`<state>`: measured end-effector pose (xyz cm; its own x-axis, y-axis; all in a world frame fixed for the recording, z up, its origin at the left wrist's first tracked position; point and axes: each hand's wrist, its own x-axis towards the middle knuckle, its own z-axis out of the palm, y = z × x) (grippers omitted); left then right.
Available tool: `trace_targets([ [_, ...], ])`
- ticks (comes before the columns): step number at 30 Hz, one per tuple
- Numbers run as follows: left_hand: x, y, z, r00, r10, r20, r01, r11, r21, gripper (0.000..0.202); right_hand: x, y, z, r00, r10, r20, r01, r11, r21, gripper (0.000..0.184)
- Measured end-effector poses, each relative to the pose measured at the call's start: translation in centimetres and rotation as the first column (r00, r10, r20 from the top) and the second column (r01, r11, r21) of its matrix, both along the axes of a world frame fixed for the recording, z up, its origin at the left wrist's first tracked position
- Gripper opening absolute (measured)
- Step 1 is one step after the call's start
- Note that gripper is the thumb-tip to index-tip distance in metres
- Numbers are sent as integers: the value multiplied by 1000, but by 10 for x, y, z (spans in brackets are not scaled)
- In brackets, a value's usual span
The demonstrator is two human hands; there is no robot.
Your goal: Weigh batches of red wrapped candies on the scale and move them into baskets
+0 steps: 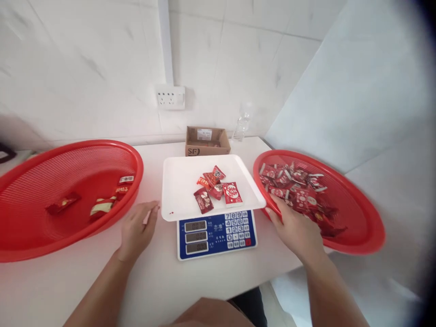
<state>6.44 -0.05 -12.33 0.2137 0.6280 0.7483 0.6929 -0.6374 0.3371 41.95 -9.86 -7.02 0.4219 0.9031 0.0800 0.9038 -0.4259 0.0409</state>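
Observation:
My right hand grips the near left rim of a red plastic basket on the right, with the thumb outside and the fingers over the edge. Inside that basket lie many small red candy packets. My left hand is beside the left edge of a white tray, fingers loosely bent and the thumb apart, with nothing seen in it. Several wrapped candies and a flat red-and-white packet lie on the tray. It sits on a blue digital scale with lit displays, too faint to read surely.
A larger red basket stands on the left with a few packets in it. Behind the tray are a small cardboard box and a clear plastic bottle. A power socket is on the tiled wall behind the white table.

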Motion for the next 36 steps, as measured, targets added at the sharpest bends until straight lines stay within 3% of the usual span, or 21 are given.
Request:
trace_targets([
  [3, -1, -9, 19, 994, 2, -107, 7, 996, 83, 16, 4, 0, -4, 1000, 9, -4, -9, 1000, 17, 52],
  [7, -14, -18, 37, 954, 177, -243, -162, 984, 81, 24, 10, 0, -11, 998, 60, -7, -59, 995, 74, 54],
  [10, -35, -22, 38, 903, 292, -316, -276, 956, 95, 30, 12, 0, -14, 997, 82, -1, -81, 992, 100, 55],
  [14, -68, -21, 33, 864, 372, -338, -346, 928, 138, 31, 9, 0, -12, 997, 77, 12, -78, 993, 87, 53],
  [20, -96, 7, 30, 849, 399, -346, -381, 917, 121, 31, 3, 0, -5, 995, 100, 26, -101, 992, 71, 51],
  [26, -100, 45, 38, 838, 446, -314, -493, 866, -86, 29, 3, -2, -5, 993, 117, 29, -119, 990, 81, 50],
  [29, -87, 59, 41, 857, 451, -249, -475, 879, -44, 34, 3, -2, -6, 992, 116, 45, -119, 989, 84, 49],
  [32, -49, 57, 47, 911, 346, -224, -358, 933, -17, 38, 3, -2, -6, 992, 118, 48, -123, 987, 101, 47],
  [34, -11, 48, 54, 971, 112, -212, -144, 979, -144, 39, 3, -2, -6, 991, 125, 48, -130, 985, 113, 48],
  [36, 28, 39, 62, 968, -109, -226, 34, 949, -314, 39, 3, -2, -6, 991, 128, 47, -133, 984, 118, 48],
])
